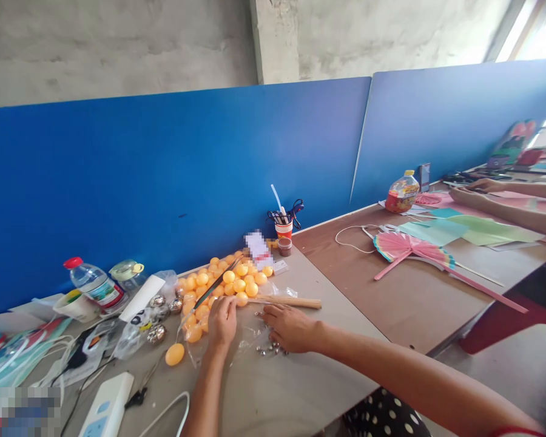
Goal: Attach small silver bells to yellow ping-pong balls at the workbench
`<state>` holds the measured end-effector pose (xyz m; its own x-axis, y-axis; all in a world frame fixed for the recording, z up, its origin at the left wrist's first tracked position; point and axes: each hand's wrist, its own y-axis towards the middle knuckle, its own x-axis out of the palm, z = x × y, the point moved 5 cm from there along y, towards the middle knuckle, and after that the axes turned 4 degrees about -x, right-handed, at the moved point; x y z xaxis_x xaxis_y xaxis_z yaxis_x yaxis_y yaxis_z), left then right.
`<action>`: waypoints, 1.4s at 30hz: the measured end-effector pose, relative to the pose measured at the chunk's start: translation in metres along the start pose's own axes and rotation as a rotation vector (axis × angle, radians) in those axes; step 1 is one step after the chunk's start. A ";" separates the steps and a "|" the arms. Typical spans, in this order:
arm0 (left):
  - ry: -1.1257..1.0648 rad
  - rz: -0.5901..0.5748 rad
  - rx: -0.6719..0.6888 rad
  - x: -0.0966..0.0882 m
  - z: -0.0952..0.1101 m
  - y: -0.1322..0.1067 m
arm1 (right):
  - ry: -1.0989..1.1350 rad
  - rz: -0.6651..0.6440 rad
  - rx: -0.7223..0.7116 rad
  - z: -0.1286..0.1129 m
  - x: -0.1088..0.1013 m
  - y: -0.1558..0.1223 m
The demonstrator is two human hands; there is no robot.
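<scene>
Beside the pile of orange balls (228, 277), which look like table-tennis balls, my left hand (222, 320) has its fingers bent together; what they hold, if anything, is hidden. One orange ball (241, 298) sits right at its fingertips. My right hand (290, 328) reaches in low over the grey table (273, 388), fingers partly stretched and a little apart. Small shiny silver pieces (269, 349) lie under and beside it, some hidden by the palm. Just beyond this hand is a wooden stick (300, 301). A dark, long-handled tool (215, 284) rests across the balls.
At left are a power strip (107, 403), cables, larger silver balls (156, 334) and a red-capped bottle (95, 284). A paper cup of tools (284, 228) stands by the blue partition (173, 182). Rightward lie a pink paper fan (412, 247) and another person's arms (514, 200).
</scene>
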<state>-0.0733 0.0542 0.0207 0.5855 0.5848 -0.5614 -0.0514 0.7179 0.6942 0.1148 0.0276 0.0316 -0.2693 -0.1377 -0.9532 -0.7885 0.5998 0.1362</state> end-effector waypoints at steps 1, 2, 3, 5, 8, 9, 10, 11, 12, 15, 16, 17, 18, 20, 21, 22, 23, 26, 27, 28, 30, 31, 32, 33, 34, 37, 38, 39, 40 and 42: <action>-0.002 0.003 -0.005 0.001 -0.001 0.000 | 0.011 0.010 0.019 0.000 -0.002 0.003; -0.005 0.005 -0.007 0.001 -0.001 0.000 | 0.020 0.006 0.037 -0.001 -0.002 0.007; -0.007 0.004 -0.006 0.001 -0.001 0.000 | 0.031 -0.014 0.034 -0.002 -0.002 0.012; -0.010 -0.002 0.001 0.002 -0.001 0.001 | 0.016 0.011 0.029 -0.004 -0.001 0.023; -0.009 -0.007 0.007 0.002 -0.001 0.001 | -0.034 0.004 -0.016 -0.007 0.005 0.036; -0.008 -0.007 0.006 0.002 -0.001 0.001 | -0.056 -0.006 -0.020 -0.007 0.007 0.037; -0.008 -0.006 0.004 0.002 -0.001 0.001 | -0.079 -0.013 -0.019 -0.006 0.009 0.036; -0.008 -0.005 0.001 0.002 -0.002 0.001 | -0.100 -0.017 -0.012 -0.005 0.010 0.033; -0.008 -0.003 -0.002 0.003 -0.002 0.000 | -0.114 -0.019 -0.007 -0.004 0.009 0.028; -0.012 0.000 -0.009 0.005 -0.005 0.000 | -0.108 -0.019 -0.033 -0.002 0.003 0.007; -0.013 0.001 -0.010 0.006 -0.005 0.000 | -0.091 0.008 -0.046 -0.001 -0.001 -0.001; -0.012 0.003 -0.011 0.006 -0.006 -0.001 | -0.074 0.040 -0.061 0.000 -0.005 -0.010; -0.011 0.004 -0.012 0.006 -0.006 -0.001 | -0.056 0.088 -0.044 0.003 -0.009 -0.018; -0.008 0.004 -0.012 0.007 -0.007 -0.002 | -0.028 0.097 0.035 0.010 -0.011 -0.033; -0.006 0.003 -0.011 0.007 -0.007 -0.002 | -0.022 0.079 0.068 0.014 -0.009 -0.039; -0.004 0.000 -0.010 0.007 -0.006 -0.002 | -0.021 0.059 0.092 0.018 -0.007 -0.043; -0.002 -0.002 -0.008 0.007 -0.006 -0.002 | -0.028 0.046 0.113 0.020 -0.004 -0.045; 0.004 -0.006 0.000 0.008 -0.006 -0.001 | -0.085 0.053 0.140 0.026 0.000 -0.041; 0.005 -0.010 0.006 0.008 -0.005 -0.001 | -0.110 0.060 0.143 0.027 0.001 -0.036; 0.005 -0.014 0.013 0.009 -0.005 -0.001 | -0.132 0.059 0.145 0.027 0.002 -0.031; 0.007 -0.030 0.028 0.009 -0.003 -0.001 | -0.172 0.064 0.146 0.028 0.002 -0.018; 0.008 -0.039 0.034 0.008 -0.002 -0.001 | -0.181 0.067 0.132 0.028 0.002 -0.011; 0.010 -0.049 0.039 0.008 -0.001 -0.001 | -0.174 0.067 0.117 0.028 0.003 -0.005; 0.012 -0.059 0.043 0.007 0.000 0.000 | -0.135 0.078 0.125 0.030 0.002 0.001; 0.013 -0.073 0.046 0.007 0.002 0.000 | -0.063 0.101 0.155 0.034 0.001 0.006; 0.010 -0.135 0.065 0.006 0.007 0.000 | 0.181 0.212 0.310 0.050 -0.003 0.017; 0.010 -0.163 0.075 0.006 0.010 0.000 | 0.213 0.228 0.343 0.056 -0.004 0.021; 0.014 -0.198 0.089 0.006 0.012 0.000 | 0.241 0.244 0.381 0.061 -0.005 0.025; 0.024 -0.237 0.104 0.007 0.014 -0.001 | 0.271 0.254 0.412 0.066 -0.005 0.028; 0.065 -0.311 0.134 0.010 0.018 -0.003 | 0.323 0.274 0.466 0.073 -0.006 0.035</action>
<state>-0.0529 0.0507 0.0211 0.5037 0.3719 -0.7797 0.2302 0.8122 0.5361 0.1296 0.1068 0.0224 -0.6385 -0.1176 -0.7606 -0.3630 0.9175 0.1628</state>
